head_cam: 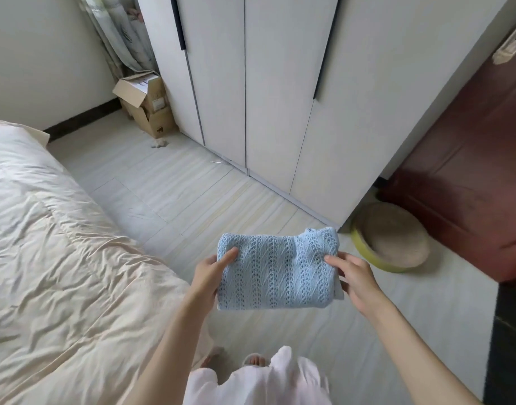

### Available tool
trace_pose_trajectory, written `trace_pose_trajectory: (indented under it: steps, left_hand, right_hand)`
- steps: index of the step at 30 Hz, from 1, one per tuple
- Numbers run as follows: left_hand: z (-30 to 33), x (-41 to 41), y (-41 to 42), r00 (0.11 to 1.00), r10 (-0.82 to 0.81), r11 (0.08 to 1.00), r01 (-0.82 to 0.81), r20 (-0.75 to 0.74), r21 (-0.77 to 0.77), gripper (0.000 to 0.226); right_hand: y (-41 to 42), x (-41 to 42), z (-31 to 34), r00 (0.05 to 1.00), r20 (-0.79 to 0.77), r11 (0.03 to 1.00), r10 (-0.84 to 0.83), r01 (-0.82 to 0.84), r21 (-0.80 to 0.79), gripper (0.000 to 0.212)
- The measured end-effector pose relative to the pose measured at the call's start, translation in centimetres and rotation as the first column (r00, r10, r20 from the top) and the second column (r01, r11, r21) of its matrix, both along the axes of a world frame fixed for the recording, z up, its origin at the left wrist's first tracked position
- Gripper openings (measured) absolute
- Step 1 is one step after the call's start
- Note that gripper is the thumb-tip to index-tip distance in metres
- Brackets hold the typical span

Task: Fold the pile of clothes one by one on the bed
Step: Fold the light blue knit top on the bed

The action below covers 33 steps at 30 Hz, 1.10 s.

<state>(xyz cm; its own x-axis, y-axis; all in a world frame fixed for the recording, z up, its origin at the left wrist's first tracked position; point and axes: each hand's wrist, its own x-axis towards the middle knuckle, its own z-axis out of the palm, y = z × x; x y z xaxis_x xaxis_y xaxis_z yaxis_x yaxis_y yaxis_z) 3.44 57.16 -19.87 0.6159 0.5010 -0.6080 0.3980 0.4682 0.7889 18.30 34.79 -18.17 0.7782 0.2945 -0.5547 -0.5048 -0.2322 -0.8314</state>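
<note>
Nearest the camera, two bare forearms reach forward over the floor. The left hand takes the left short edge of a folded light-blue knit sweater: its thumb lies flat on the top face and the other fingers are tucked out of sight beneath, so that grip is closed on the cloth. The right hand takes the opposite short edge, fingers curled round the side and pressing the top layer. Both grips hold the sweater; neither is empty.

The sweater hangs in the air between the hands, clear of any surface, as a compact rectangle. Its long axis runs left to right, from one grip to the other, and its face is nearly level, tipped a little toward the camera.

The relation that matters for setting it down: the bed, with its creased cream cover, lies to the left of the bundle and lower, just past the left forearm. The left hand is the nearer one to it. In my judgement the fold of this piece is done, and placing it calls for a swing to the left with both grips kept level so the layers do not slip.

Farther off, straight ahead, stands a white wardrobe; a round yellow-rimmed pad rests on the floor to the right.
</note>
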Motion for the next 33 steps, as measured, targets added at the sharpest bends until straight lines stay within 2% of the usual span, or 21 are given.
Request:
trace_pose_trajectory:
  steps: [3, 9, 14, 18, 24, 28, 33]
  left_hand:
    - [0.0, 3.8, 0.2, 0.998, 0.064, 0.998, -0.064, -0.008, -0.009, 0.032]
    - [-0.9, 11.4, 1.1, 0.955, 0.297, 0.955, -0.296, 0.005, -0.025, 0.03]
    - [-0.2, 16.6, 0.0, 0.867, 0.495, 0.869, -0.493, 0.059, -0.052, 0.024]
    - [0.0, 18.2, -0.5, 0.791, 0.609, 0.793, -0.604, 0.056, -0.087, 0.028]
    - [-0.6, 17.7, 1.0, 0.595, 0.804, 0.593, -0.802, 0.004, -0.074, 0.027]
    - [-0.9, 15.8, 3.0, 0.389, 0.921, 0.388, -0.918, 0.011, -0.083, 0.022]
    - [-1.8, 13.1, 6.5, 0.165, 0.986, 0.165, -0.978, 0.012, -0.124, 0.029]
  right_hand:
    - [1.4, 5.4, 0.0, 0.998, -0.01, 0.998, 0.069, -0.069, 0.001, 0.009]
    - [5.9, 16.8, -0.3, 0.954, -0.011, 0.954, 0.3, -0.3, 0.02, 0.01]
    - [9.3, 24.8, 1.3, 0.873, 0.024, 0.873, 0.487, -0.487, -0.012, 0.009]
    - [13.1, 28.7, 1.8, 0.777, 0.032, 0.778, 0.628, -0.628, -0.031, 0.011]
    - [21.7, 29.5, 0.6, 0.594, 0.005, 0.594, 0.804, -0.804, -0.038, 0.01]
    - [29.1, 27.4, -0.3, 0.424, -0.006, 0.424, 0.906, -0.905, -0.024, 0.008]
    - [38.5, 22.9, -0.7, 0.214, 0.01, 0.214, 0.977, -0.976, -0.042, 0.006]
